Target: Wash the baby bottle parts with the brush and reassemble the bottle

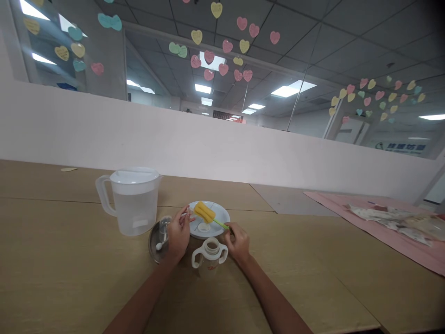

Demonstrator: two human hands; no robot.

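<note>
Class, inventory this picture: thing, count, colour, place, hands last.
Pitcher: 1, translucent, left
Bowl: 1, grey, left of bottle
Small cup: 1, clear, in bowl
Knobbed piece: 1, white, in bowl
Plate: 1, white, behind bottle
Round piece: 1, white, on plate
Sponge brush: 1, yellow and green, over plate
Bottle: 1, clear with white handles, front
Cloth: 1, pink, right
Packets: several, pale, on cloth
Flat scrap: 1, pale, back left
Heart notes: many, multicoloured, on glass
Ceiling lights: several, white, overhead
Wall: 1, white, behind table
Table: 1, tan, foreground
Left hand: 1, bare, at plate
Right hand: 1, bare, gripping brush
</note>
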